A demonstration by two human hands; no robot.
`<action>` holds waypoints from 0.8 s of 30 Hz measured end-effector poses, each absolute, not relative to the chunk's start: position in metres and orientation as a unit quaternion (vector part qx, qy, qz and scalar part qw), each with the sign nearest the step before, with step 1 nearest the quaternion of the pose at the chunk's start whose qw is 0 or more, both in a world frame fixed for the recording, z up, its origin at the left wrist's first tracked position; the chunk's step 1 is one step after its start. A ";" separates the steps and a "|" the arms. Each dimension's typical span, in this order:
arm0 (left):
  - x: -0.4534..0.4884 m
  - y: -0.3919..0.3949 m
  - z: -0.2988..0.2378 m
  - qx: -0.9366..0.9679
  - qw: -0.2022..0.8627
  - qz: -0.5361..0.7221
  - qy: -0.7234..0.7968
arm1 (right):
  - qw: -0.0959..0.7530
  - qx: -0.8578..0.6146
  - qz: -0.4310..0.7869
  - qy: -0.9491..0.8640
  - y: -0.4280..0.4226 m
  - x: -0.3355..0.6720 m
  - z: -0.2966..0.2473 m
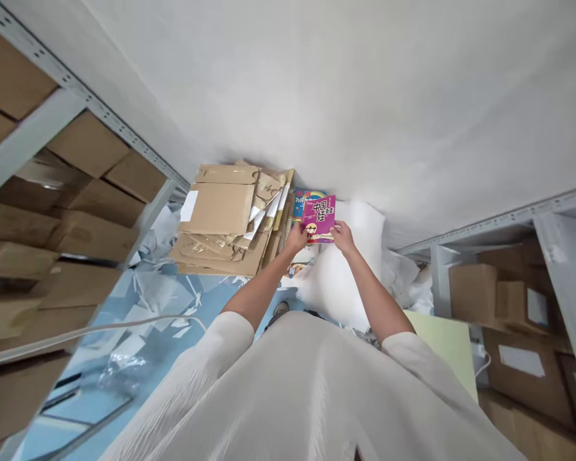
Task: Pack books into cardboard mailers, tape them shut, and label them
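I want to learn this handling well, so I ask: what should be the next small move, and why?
Perhaps lower the purple book gently toward the blue book: the left hand and the right hand grip it at opposite sides, cover facing up, and it partly covers the blue one in this view.

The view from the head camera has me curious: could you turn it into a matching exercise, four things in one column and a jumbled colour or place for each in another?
Things:
1. Book
2. Floor
3. Wrapping material
4. Cardboard pile

Colours and places:
A. blue, strewn with pale scraps
B. brown, just left of the book
C. purple, held by the left hand and right hand
D. white, just right of the book

Right pairs: 1-C, 2-A, 3-D, 4-B
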State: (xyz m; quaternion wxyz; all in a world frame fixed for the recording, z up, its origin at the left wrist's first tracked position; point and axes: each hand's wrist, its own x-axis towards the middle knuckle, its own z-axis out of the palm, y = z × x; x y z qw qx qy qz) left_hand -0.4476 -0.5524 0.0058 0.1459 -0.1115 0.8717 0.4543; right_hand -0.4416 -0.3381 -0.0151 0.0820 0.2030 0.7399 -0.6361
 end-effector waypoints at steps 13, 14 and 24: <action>-0.364 -0.502 0.013 0.084 0.266 0.481 0.831 | -0.094 0.378 -0.627 0.675 -0.298 -0.237 -0.008; -0.355 -0.492 0.013 0.108 0.277 0.473 0.830 | -0.109 0.400 -0.615 0.670 -0.294 -0.219 -0.007; -0.229 -0.372 0.012 0.282 0.375 0.394 0.791 | -0.214 0.567 -0.505 0.614 -0.251 -0.025 0.012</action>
